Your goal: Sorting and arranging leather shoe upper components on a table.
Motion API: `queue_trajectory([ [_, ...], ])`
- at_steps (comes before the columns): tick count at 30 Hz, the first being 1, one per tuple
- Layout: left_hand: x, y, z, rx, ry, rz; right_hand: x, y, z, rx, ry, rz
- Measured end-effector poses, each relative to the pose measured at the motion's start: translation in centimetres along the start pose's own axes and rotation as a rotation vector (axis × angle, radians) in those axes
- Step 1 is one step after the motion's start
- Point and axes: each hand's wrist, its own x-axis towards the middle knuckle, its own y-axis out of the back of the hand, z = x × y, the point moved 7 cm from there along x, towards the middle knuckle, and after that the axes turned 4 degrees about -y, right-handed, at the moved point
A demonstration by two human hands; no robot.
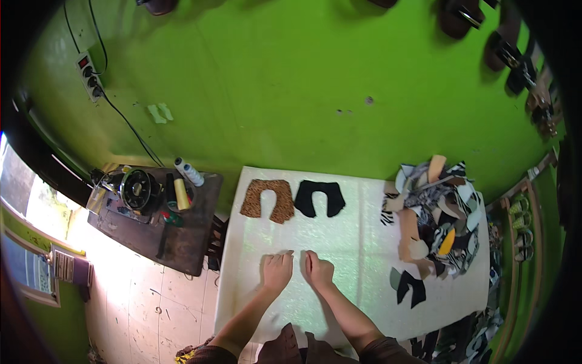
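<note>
My left hand (pixel 278 271) rests over the white-covered table (pixel 357 315), its fingers curled in and nothing showing in them. A short gap away is my right hand (pixel 319 271), loosely fisted with the thumb side up and no object visible in it. Beyond my left hand lies a horseshoe-shaped leopard-print piece (pixel 252 197), its opening toward me. To its right a black piece (pixel 304 197) of similar shape lies flat, farther out than my right hand. Both hands are apart from these pieces.
A heap of mixed offcuts (pixel 448 209) covers the table's right side, with a black scrap (pixel 412 290) nearer me. At left, a sewing machine (pixel 136 189) and thread cones (pixel 193 175) stand on a dark table (pixel 188 242). A power strip (pixel 89 76) hangs on the green wall.
</note>
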Motion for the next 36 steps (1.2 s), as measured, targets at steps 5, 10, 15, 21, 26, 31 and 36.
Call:
queue_trajectory([
  [5, 0.5, -2.7, 7.3, -0.029, 0.026, -0.122, -2.1, 4.8, 3.5, -0.038, 0.02, -0.013],
  [10, 0.7, -3.2, 15.4, 0.04, -0.142, 0.035, -3.6, 10.2, 7.7, 0.002, -0.026, -0.072],
  [15, 0.8, -4.8, 20.3, 0.007, -0.158, -0.089, -5.7, 14.8, 11.4, 0.036, 0.039, 0.001],
  [21, 4.5, -4.5, 25.0, -0.027, -0.204, 0.048, -4.6, 20.7, 14.2, -0.001, -0.029, 0.169],
  [26, 7.8, -4.4, 28.1, -0.055, -0.276, 0.005, -1.5, 25.3, 16.0, -0.128, 0.051, 0.303],
  [31, 10.5, -4.2, 29.5, -0.038, -0.261, 0.003, 2.3, 27.7, 18.6, -0.179, -0.053, 0.419],
  [36, 11.2, -3.4, 29.8, -0.094, -0.247, 0.016, 4.6, 26.7, 20.2, -0.398, -0.196, 0.233],
])
